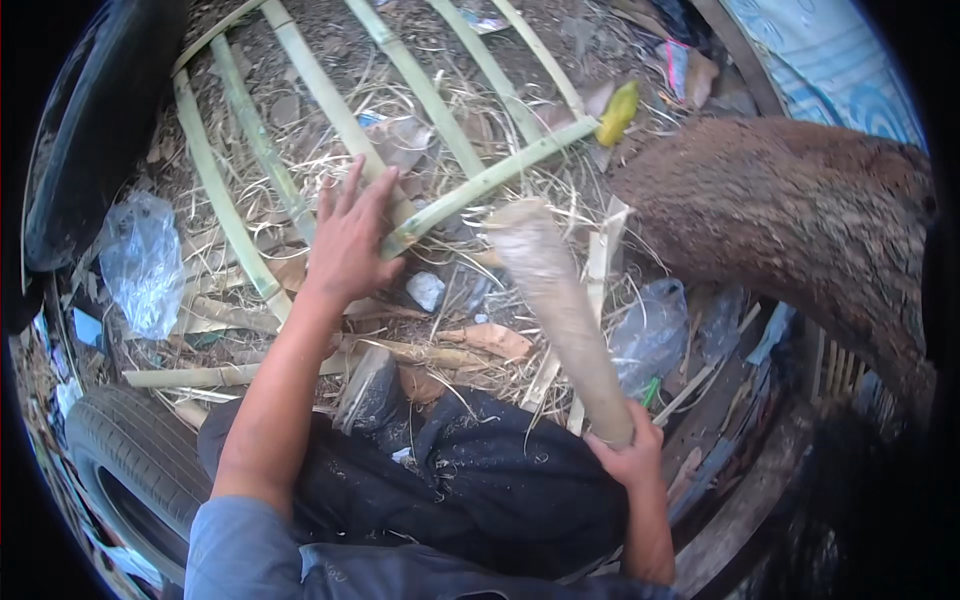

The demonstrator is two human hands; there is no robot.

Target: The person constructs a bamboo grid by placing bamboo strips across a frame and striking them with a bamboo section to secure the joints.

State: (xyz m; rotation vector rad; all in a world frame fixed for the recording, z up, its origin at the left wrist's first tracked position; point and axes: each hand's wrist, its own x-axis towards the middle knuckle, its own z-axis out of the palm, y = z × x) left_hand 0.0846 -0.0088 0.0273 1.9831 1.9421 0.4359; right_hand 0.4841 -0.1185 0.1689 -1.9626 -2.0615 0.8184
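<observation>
My left hand [352, 228] lies with its fingers spread on a frame of split green bamboo, pressing where an upright bamboo slat [325, 90] meets the near crosspiece [490, 182]. Several such slats run away from me on the ground, joined by that crosspiece on the near side. My right hand [632, 450] is closed round the lower end of a thick wooden club [560, 310]. The club is held at a slant, its pale, blurred upper end close to the crosspiece and apart from my left hand.
A thick tree trunk [780, 200] leans in at the right. A tyre [140, 450] lies at lower left, below a clear plastic bag [145, 265]. Bamboo shavings, dry leaves and a white stone [426, 291] litter the ground. A yellow-green leaf [618, 112] sits at the crosspiece's right end.
</observation>
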